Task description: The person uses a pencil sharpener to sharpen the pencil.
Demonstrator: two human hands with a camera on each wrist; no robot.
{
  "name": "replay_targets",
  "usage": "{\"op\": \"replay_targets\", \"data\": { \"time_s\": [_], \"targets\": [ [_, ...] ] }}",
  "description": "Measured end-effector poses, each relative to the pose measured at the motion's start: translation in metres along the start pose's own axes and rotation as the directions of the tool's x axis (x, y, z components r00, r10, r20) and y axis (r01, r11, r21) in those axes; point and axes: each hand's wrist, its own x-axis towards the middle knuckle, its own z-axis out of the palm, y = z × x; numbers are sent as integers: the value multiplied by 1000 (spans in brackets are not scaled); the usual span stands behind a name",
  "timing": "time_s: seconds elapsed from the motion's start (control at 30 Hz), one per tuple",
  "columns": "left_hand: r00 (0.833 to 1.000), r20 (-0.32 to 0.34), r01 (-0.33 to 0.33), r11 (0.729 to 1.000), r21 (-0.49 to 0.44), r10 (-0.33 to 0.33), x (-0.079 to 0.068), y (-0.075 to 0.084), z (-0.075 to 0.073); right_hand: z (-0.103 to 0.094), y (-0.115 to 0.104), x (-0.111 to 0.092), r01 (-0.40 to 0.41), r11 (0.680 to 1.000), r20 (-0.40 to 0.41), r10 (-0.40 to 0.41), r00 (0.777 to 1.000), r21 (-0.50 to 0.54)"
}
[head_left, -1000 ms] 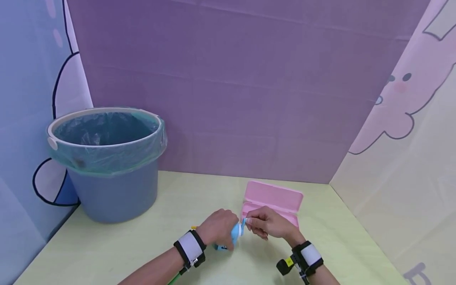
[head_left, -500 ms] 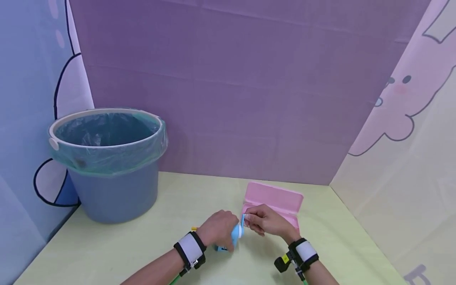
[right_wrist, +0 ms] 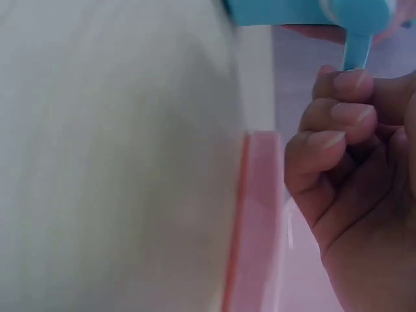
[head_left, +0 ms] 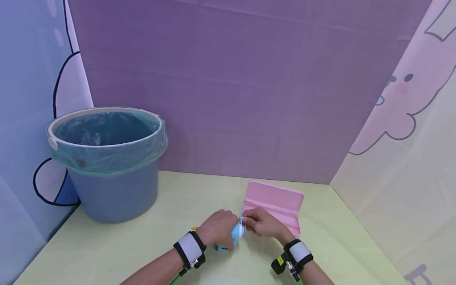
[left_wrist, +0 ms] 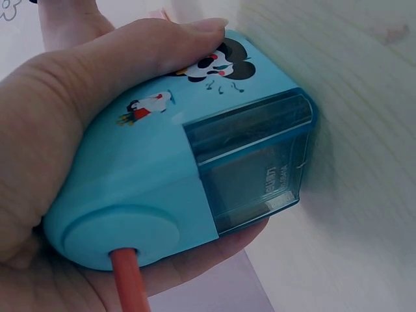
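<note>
My left hand [head_left: 218, 228] grips a light-blue crank pencil sharpener [left_wrist: 146, 149], thumb across its printed side. Through its dark clear shavings drawer [left_wrist: 253, 169] little can be made out. An orange-red pencil [left_wrist: 130, 283] sticks out of the round hole at one end; in the head view its end looks yellow beside my left wrist. On the opposite end is the blue crank handle [right_wrist: 356, 51]. My right hand [head_left: 264, 226] pinches that handle between thumb and fingertips, the other fingers curled below.
Just behind my right hand lies a pink pencil case [head_left: 274, 196], its lid raised. A blue bin [head_left: 114, 198] with a green liner stands at the back left. Purple cloth [head_left: 228, 99] walls off the far side of the pale yellow table [head_left: 199, 194].
My right hand has shifted slightly left, towards the sharpener, and the crank handle has changed its angle. My left hand and the sharpener stay where they were.
</note>
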Motion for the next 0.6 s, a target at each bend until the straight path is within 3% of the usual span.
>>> {"op": "replay_targets", "data": {
  "time_s": [0.2, 0.33, 0.6],
  "targets": [
    [999, -26, -29, 1000, 5, 30, -4, 0, -2, 14, 4, -3, -69, 990, 84, 80, 993, -127],
    [999, -31, -19, 1000, -2, 19, -3, -2, -3, 13, -1, -4, -57, 988, 111, 73, 991, -144],
    [1000, 2, -7, 1000, -21, 7, 0, 0, -1, 11, -8, -9, -115, 986, 207, 138, 968, -121]
  ]
}}
